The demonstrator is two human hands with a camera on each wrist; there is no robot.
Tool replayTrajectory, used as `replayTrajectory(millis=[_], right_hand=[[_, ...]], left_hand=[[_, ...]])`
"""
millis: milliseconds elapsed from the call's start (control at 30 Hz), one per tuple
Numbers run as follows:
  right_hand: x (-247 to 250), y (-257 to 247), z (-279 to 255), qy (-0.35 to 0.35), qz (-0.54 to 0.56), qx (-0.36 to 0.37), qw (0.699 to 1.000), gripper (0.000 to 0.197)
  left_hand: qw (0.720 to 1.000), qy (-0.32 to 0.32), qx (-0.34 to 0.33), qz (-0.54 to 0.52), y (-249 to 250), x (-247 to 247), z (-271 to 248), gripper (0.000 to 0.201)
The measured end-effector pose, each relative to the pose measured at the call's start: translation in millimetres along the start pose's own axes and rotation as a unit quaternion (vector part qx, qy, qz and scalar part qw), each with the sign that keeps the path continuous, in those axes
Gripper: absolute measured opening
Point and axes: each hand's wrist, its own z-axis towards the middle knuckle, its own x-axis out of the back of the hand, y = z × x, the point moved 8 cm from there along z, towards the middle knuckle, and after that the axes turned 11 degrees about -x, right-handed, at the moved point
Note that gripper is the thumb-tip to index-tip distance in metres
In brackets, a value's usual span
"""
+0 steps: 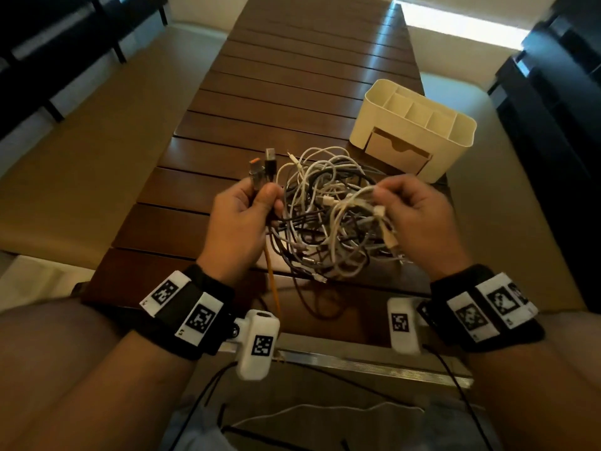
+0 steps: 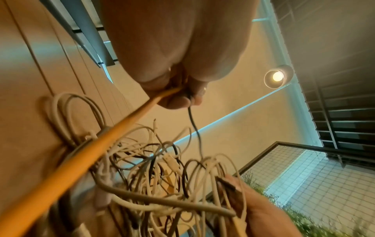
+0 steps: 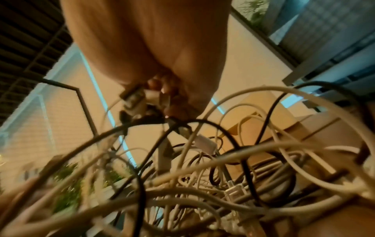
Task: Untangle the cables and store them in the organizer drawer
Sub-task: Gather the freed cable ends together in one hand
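The left hand [image 1: 240, 219] grips two plugs [image 1: 263, 169]; the right hand [image 1: 419, 216] pinches white cable. The tangle [image 1: 325, 216] hangs between them, seemingly lifted; the closed drawer [image 1: 395, 151] lies beyond, nearer the right.

A dark slatted wooden table [image 1: 292, 76] carries a cream organizer [image 1: 419, 125] and the cable tangle [image 1: 325, 216] nearer.
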Motion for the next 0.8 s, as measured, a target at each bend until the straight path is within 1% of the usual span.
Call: replayTrajectory(millis=[67,100,167,233,267,300,333,400,433,467,500,533,567,633,667,733,800], right_hand=[[20,11,9,0.075,-0.001,-0.034,0.997,0.011],[24,17,13,0.088,-0.024,-0.054,0.994,0.011],[19,29,20,0.068,-0.098,-0.092,0.989,0.01],[6,40,21,0.018,-0.171,-0.127,0.977,0.007],[-1,42,19,-0.003,-0.19,-0.136,0.972,0.01],[-5,40,17,-0.012,-0.198,-0.132,0.971,0.016],[-5,33,15,-0.006,-0.199,-0.113,0.974,0.022],[-2,5,6,0.028,-0.156,-0.034,0.987,0.025],[-3,-11,-2,0.031,-0.124,0.009,0.992,0.024],[-8,-25,-9,0.015,-0.099,0.044,0.994,0.023],[-19,-36,-17,-0.017,-0.084,0.067,0.994,0.021],[-32,-40,-24,-0.059,-0.077,0.072,0.993,0.019],[-48,-39,-29,-0.105,-0.073,0.059,0.99,0.018],[-76,-25,-37,-0.188,-0.072,0.015,0.98,0.022],[-86,-17,-39,-0.214,-0.08,0.001,0.974,0.024],[-93,-11,-40,-0.223,-0.108,0.013,0.969,0.022],[-93,-14,-38,-0.21,-0.119,0.053,0.969,0.016]], left_hand=[[1.0,0.009,-0.006,0.0,3,7,2,0.024],[1.0,0.01,-0.007,-0.002,4,9,2,0.024],[1.0,0.012,-0.007,-0.012,6,10,1,0.024],[1.0,0.012,-0.004,-0.023,6,8,-1,0.023],[1.0,0.008,-0.001,-0.03,6,6,-2,0.022],[0.999,0.005,0.002,-0.04,5,3,-3,0.022],[0.999,0.002,0.006,-0.051,4,1,-4,0.021],[0.998,-0.004,0.014,-0.065,3,-3,-5,0.021],[0.997,-0.007,0.018,-0.072,2,-6,-6,0.022],[0.996,-0.011,0.021,-0.082,2,-9,-7,0.022],[0.995,-0.014,0.023,-0.094,2,-11,-8,0.021],[0.994,-0.019,0.024,-0.107,2,-14,-8,0.021],[0.992,-0.025,0.023,-0.118,3,-17,-9,0.019],[0.99,-0.036,0.025,-0.136,5,-21,-11,0.018],[0.988,-0.04,0.028,-0.144,5,-22,-13,0.02],[0.985,-0.044,0.036,-0.162,4,-24,-14,0.022],[0.983,-0.044,0.042,-0.173,3,-24,-14,0.021]])
